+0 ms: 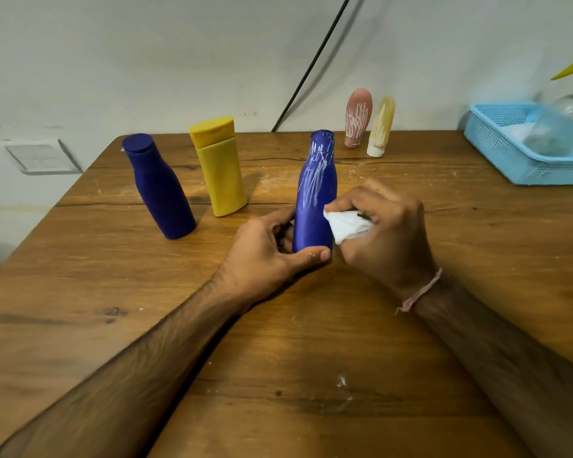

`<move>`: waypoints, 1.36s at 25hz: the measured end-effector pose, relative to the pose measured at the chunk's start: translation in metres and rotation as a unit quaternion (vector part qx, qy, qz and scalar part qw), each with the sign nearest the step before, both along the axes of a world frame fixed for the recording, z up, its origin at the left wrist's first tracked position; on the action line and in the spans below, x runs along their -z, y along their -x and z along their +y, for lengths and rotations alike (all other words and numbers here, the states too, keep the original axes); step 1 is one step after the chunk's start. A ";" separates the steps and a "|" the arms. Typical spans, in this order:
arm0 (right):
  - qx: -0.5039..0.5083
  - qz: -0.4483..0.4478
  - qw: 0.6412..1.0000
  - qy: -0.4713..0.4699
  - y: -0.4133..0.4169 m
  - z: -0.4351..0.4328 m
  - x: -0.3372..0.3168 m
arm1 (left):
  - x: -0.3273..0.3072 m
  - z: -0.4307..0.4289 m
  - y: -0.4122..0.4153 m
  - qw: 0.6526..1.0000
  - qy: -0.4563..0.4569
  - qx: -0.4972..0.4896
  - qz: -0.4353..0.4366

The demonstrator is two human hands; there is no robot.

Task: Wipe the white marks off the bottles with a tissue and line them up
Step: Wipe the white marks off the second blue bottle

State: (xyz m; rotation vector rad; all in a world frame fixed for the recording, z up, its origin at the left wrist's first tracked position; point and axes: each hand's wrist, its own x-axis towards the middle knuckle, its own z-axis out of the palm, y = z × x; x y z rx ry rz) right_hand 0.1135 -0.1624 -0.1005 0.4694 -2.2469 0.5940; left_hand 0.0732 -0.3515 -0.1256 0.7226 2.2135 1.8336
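A blue bottle (315,190) with white scribbles on its neck and upper body stands at the table's middle. My left hand (265,256) grips its base. My right hand (387,233) holds a crumpled white tissue (344,226) pressed against the bottle's right side. At the left stand a clean blue bottle (159,190) and a clean yellow bottle (220,170), side by side. At the back, a pink bottle (358,118) and a cream bottle (381,127) both carry white marks and stand upside down on their caps.
A light blue plastic basket (523,160) sits at the table's (278,358) back right with a clear bag or vase in it. A black cable (311,64) runs down the wall behind. White dust specks lie on the wood near the front.
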 end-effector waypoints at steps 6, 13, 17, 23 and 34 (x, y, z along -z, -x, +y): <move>0.012 0.001 1.000 -0.013 0.000 -0.007 0.001 | -0.002 0.000 0.001 0.999 0.035 -0.005 0.019; 0.024 0.016 1.000 -0.011 0.000 -0.004 0.000 | -0.001 -0.001 0.002 0.999 0.038 -0.009 0.014; 0.002 0.041 0.998 -0.039 -0.003 -0.002 -0.002 | -0.003 -0.002 -0.001 1.000 0.024 -0.015 0.005; 0.023 0.077 0.996 -0.034 -0.003 -0.003 -0.004 | -0.006 -0.004 -0.004 0.999 0.031 -0.009 0.007; 0.083 0.107 0.991 0.011 0.000 0.004 -0.010 | -0.007 -0.003 -0.004 1.000 0.017 0.002 -0.010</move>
